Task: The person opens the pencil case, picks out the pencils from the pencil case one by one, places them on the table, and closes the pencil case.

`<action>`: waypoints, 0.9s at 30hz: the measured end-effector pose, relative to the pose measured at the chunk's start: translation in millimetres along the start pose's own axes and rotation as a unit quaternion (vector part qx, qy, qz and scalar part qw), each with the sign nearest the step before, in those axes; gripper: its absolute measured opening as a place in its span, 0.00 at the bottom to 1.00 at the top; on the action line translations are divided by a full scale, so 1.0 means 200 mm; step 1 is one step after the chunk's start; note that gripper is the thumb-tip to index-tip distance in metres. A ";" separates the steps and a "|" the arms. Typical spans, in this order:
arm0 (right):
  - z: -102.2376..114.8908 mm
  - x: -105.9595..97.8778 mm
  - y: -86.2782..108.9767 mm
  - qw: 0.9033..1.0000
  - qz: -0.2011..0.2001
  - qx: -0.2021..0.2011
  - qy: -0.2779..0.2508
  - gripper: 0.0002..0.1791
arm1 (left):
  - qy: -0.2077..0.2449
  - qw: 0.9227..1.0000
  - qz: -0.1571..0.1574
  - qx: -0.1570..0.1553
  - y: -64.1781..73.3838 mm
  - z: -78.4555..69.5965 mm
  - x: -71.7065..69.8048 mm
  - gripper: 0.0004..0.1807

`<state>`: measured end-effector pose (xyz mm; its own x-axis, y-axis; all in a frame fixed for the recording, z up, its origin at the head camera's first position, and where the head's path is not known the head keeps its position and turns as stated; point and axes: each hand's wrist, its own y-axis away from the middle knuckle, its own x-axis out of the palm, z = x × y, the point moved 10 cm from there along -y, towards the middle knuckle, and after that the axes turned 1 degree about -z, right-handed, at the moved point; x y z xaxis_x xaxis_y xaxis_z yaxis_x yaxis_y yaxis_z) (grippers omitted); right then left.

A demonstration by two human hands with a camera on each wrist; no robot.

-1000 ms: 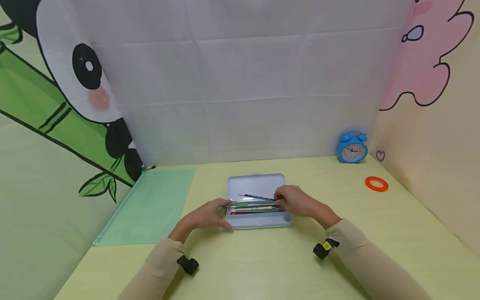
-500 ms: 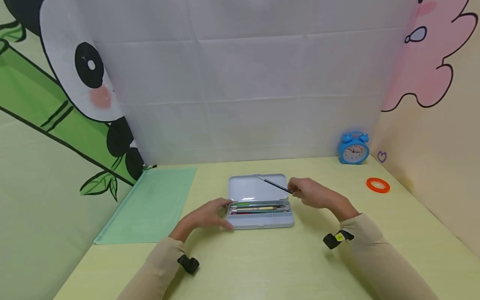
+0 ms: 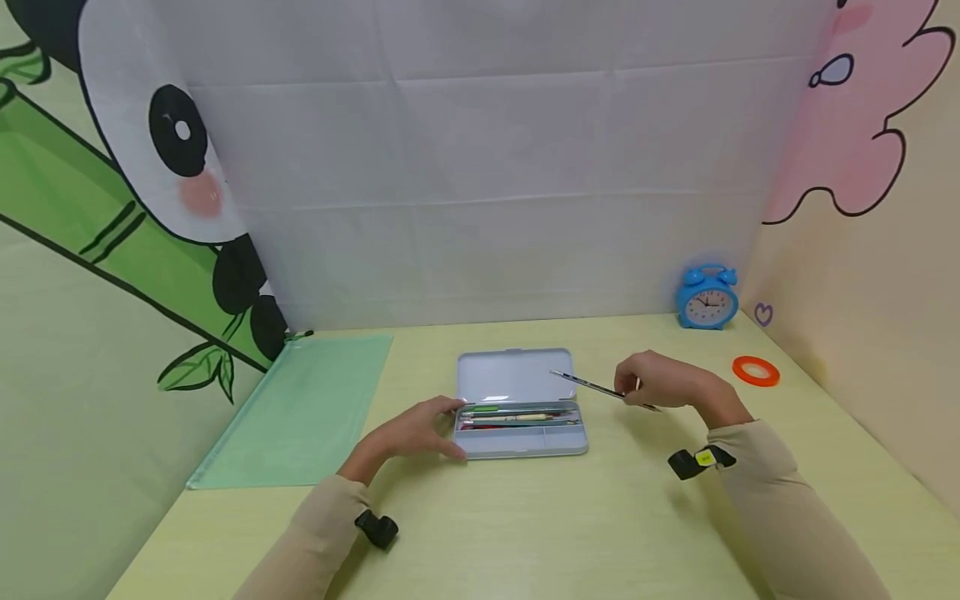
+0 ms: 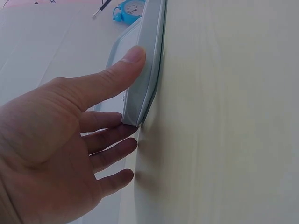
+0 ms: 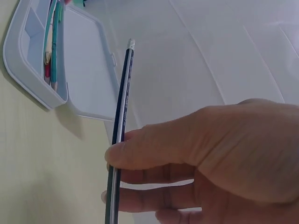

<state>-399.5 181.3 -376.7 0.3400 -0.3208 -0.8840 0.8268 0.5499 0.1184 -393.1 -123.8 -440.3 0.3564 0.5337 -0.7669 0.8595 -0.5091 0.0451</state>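
A pale grey-blue pencil case (image 3: 521, 444) lies on the table with its lid (image 3: 513, 375) laid back. Several pencils (image 3: 517, 417) fill its long compartment. My left hand (image 3: 416, 427) holds the case's left end, thumb on the near side and index finger at the corner, as the left wrist view shows. To the right of the case, my right hand (image 3: 663, 382) pinches a dark pencil with silver stripes (image 5: 124, 100) between thumb and fingers. The pencil is raised above the table, its silvery end pointing left toward the lid.
A green mesh pouch (image 3: 300, 408) lies flat on the left of the table. A blue alarm clock (image 3: 707, 297) stands at the back right, with an orange tape ring (image 3: 756, 371) in front of it. A white cloth (image 3: 487, 167) hangs behind the table.
My right hand has lifted the dark pencil out of the case and carried it to the right. The left hand has stayed at the case's left end.
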 end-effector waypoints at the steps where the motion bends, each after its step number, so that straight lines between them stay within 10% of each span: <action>1: -0.01 0.01 0.00 1.000 0.005 0.006 0.001 0.04 | 0.001 1.000 0.000 -0.001 0.00 0.00 0.00 0.48; 27: -0.38 0.04 0.07 0.992 0.030 0.125 0.007 0.11 | 0.003 1.000 0.002 0.006 -0.01 0.00 0.00 0.49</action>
<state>-419.5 244.4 -417.3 0.3865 -0.2818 -0.8782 0.8913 0.3589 0.2771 -394.2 -123.3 -440.6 0.3620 0.5364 -0.7624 0.8536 -0.5194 0.0399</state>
